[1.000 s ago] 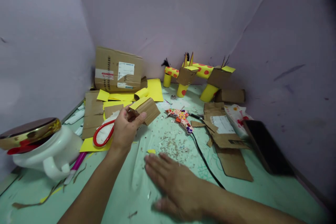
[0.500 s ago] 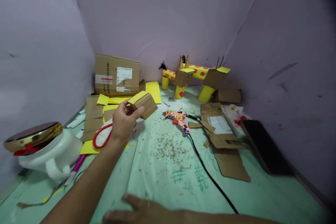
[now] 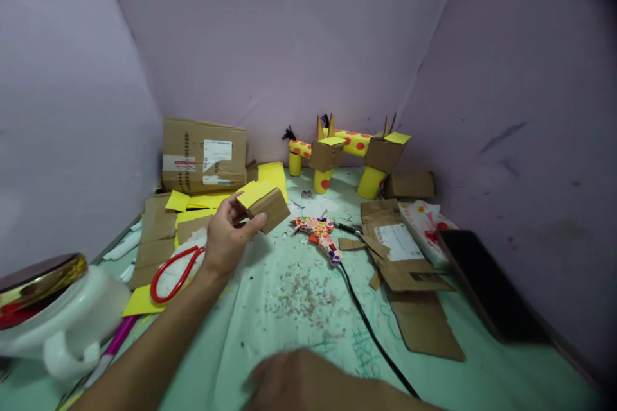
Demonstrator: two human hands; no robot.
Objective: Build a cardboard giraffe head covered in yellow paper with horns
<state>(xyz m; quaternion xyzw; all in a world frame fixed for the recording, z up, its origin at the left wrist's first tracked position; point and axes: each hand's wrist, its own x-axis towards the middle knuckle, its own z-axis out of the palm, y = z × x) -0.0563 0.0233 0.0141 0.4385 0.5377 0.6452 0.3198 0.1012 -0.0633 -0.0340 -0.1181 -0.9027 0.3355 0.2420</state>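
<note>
A small folded cardboard box [image 3: 274, 210] with a yellow paper top is held between the thumb and fingers of my left hand [image 3: 230, 234], above the table left of centre. Low in the view, my right hand [image 3: 294, 379] is blurred over the green table cover [image 3: 260, 314]; its fingers are smeared, and nothing can be made out in them. A floral-patterned glue gun [image 3: 321, 237] lies to the right of the box, its black cord running toward the front. Red-handled scissors [image 3: 176, 276] rest beside my left forearm.
At the back stand yellow, red-spotted animal figures [image 3: 357, 143] with cardboard heads. A cardboard box [image 3: 205, 157] leans at the back left. Cardboard pieces [image 3: 419, 321] and a dark phone [image 3: 489, 282] lie right; a white mug [image 3: 72, 321] stands at the near left.
The view has shifted, so table items appear lower and further left. My right hand has moved right, its fingers now blurred rather than visibly spread. My left hand still holds the small box.
</note>
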